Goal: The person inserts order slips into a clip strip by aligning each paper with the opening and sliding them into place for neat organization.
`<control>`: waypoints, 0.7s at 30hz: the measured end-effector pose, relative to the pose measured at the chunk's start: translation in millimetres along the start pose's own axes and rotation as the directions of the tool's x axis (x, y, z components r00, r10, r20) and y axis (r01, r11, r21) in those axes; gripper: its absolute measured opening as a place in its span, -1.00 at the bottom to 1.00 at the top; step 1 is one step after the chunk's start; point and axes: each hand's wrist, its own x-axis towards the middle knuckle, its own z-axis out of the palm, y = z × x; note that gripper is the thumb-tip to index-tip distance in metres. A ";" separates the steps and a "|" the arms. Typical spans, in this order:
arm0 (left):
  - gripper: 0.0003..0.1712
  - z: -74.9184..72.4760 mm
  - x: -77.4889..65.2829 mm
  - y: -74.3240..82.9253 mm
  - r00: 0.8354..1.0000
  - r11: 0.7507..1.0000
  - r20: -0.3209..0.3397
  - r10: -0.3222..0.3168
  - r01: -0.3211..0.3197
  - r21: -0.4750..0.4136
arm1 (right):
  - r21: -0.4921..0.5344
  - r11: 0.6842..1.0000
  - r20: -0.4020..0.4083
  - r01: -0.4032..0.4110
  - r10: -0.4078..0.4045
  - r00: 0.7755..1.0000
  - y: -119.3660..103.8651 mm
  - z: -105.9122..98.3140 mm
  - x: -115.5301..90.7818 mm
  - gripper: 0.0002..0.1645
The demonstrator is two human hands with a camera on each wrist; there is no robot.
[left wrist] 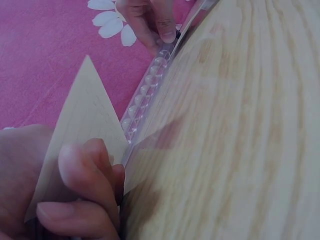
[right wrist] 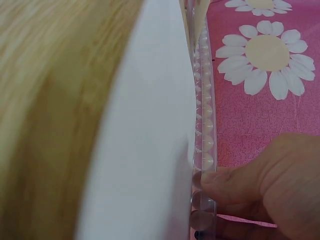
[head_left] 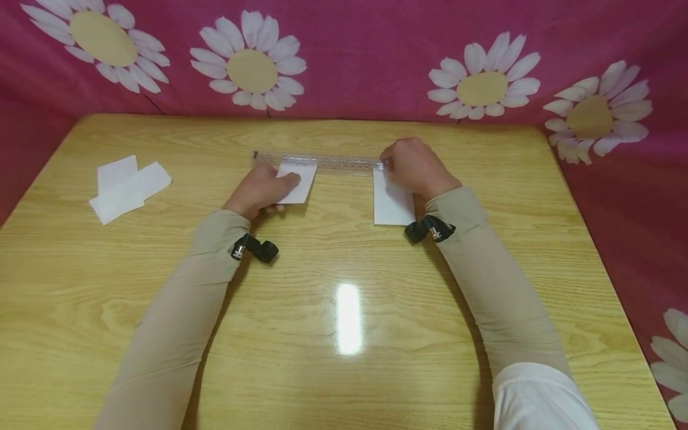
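Note:
A long, clear plastic strip (head_left: 344, 162) with a row of round, bead-like shapes lies across the far part of the table. At its left end my left hand (head_left: 263, 190) holds a small white card (head_left: 301, 182), thumb on top and fingers underneath. The left wrist view shows this card (left wrist: 90, 105) tilted, one edge close beside the strip. My right hand (head_left: 416, 166) pinches the strip's right end between thumb and fingers. Just below that hand, a second white card (head_left: 392, 200) meets the strip; part of it is hidden behind the hand and wrist.
Several white cards (head_left: 125, 188) lie overlapped on the left of the wooden table (head_left: 301, 334). A pink cloth (head_left: 355, 60) with white daisies hangs behind the table's far edge. Each wrist wears a strapped camera.

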 end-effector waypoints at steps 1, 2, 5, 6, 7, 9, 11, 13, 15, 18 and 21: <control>-0.57 0.7 0.1 0.4 1.000 1.000 0.000 -0.003 0.003 0.001 | 0.000 1.000 0.001 -0.001 0.001 1.000 0.3 0.1 0.0 -0.54; -0.58 1.3 0.1 1.1 1.000 1.000 0.000 -0.006 0.006 0.003 | -0.001 1.000 0.001 0.001 -0.001 1.000 0.6 0.3 0.1 -0.54; -0.58 3.5 0.9 2.0 1.000 1.000 -0.008 -0.017 0.017 0.016 | 0.000 1.000 0.003 -0.001 0.001 1.000 1.1 0.8 0.5 -0.54; -0.58 4.0 1.1 2.4 1.000 1.000 -0.009 -0.019 0.019 0.023 | 0.000 1.000 0.002 -0.002 0.002 1.000 1.2 0.8 0.5 -0.54; -0.57 4.5 1.5 2.5 1.000 0.999 -0.012 -0.023 0.023 0.029 | -0.002 1.000 0.001 -0.002 0.002 1.000 1.4 0.9 0.5 -0.54; -0.57 5.8 2.1 2.9 1.000 0.999 -0.014 -0.026 0.026 0.034 | -0.004 1.000 -0.001 -0.002 0.002 1.000 1.2 0.8 0.3 -0.54; -0.58 6.8 2.2 3.5 0.999 0.999 -0.015 -0.028 0.029 0.035 | -0.005 1.000 -0.004 0.000 0.000 1.000 0.8 0.7 0.0 -0.55; -0.60 7.8 1.9 4.5 0.999 0.999 -0.014 -0.030 0.030 0.030 | -0.009 1.000 -0.009 0.007 -0.007 1.000 0.6 0.5 -0.1 -0.55; -0.60 8.9 1.1 5.8 0.999 0.999 -0.014 -0.033 0.033 0.025 | -0.011 1.000 -0.012 0.013 -0.013 1.000 0.6 0.4 0.0 -0.55; -0.58 10.5 0.8 7.2 0.999 0.999 -0.014 -0.041 0.041 0.022 | -0.012 1.000 -0.015 0.019 -0.019 1.000 0.7 0.3 0.1 -0.55; -0.57 12.3 0.5 8.5 0.999 0.999 -0.014 -0.045 0.045 0.018 | -0.012 1.000 -0.015 0.021 -0.021 1.000 0.9 0.3 0.0 -0.55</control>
